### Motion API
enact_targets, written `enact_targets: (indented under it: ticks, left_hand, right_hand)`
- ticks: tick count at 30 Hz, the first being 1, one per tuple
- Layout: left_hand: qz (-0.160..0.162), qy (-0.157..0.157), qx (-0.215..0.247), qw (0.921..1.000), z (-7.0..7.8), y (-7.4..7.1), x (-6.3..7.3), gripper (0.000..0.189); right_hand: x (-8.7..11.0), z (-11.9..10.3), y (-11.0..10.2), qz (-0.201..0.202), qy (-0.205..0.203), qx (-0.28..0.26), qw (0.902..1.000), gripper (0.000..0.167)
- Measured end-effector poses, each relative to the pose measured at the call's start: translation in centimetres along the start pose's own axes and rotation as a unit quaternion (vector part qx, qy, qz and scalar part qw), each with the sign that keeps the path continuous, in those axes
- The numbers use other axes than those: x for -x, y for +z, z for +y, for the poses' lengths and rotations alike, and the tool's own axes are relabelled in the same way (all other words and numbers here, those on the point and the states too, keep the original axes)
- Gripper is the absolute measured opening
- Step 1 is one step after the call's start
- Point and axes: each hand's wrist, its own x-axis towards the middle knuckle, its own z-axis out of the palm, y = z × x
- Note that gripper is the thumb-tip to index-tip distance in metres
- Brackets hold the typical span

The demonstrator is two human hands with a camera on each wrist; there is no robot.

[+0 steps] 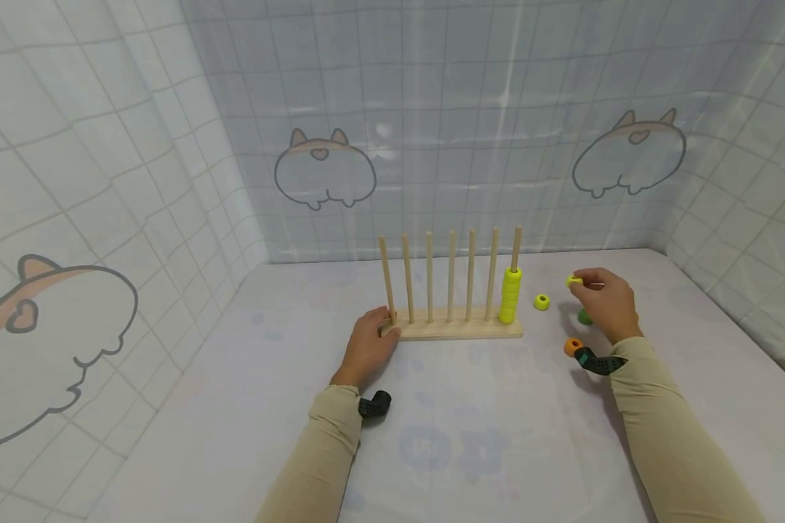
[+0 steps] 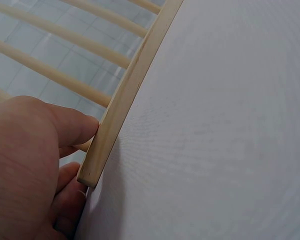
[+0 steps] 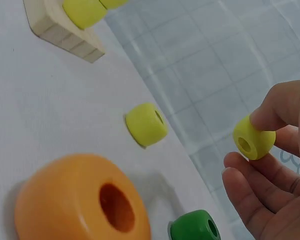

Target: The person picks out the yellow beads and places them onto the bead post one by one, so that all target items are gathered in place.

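Note:
A wooden peg rack (image 1: pixel 461 332) with several upright rods stands on the table. Several yellow beads (image 1: pixel 509 296) are stacked on its rightmost rod, while the other rods are bare. My left hand (image 1: pixel 370 345) grips the left end of the base, its thumb (image 2: pixel 82 125) against the wood near the end rod. Off to the right, my right hand (image 1: pixel 607 301) pinches a yellow bead (image 3: pixel 254 139) between thumb and fingers, raised over the table. The bead's hole shows in the right wrist view.
Between the rack and my right hand lies a loose yellow bead (image 1: pixel 541 302). An orange bead (image 1: pixel 572 347) sits by the right wrist, and a green bead (image 3: pixel 195 226) is partly covered by that hand in the head view. Tiled-pattern sheeting (image 1: pixel 432 145) rises behind the table.

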Motion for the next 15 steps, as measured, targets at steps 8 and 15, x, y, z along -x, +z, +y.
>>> enact_targets:
  ticks: [8,15]
  left_hand:
    - [0.001,-0.002,0.0,1.0,-0.2,0.06,-0.06,0.048]
    - [-0.001,-0.005,0.002,1.0,-0.22,0.0,-0.04,0.048]
  right_hand:
    - [-0.23,-0.33,0.35,-0.009,0.009,-0.023,0.9996,0.05]
    - [-0.27,-0.46,0.68,-0.02,-0.006,-0.032,0.9993,0.053]
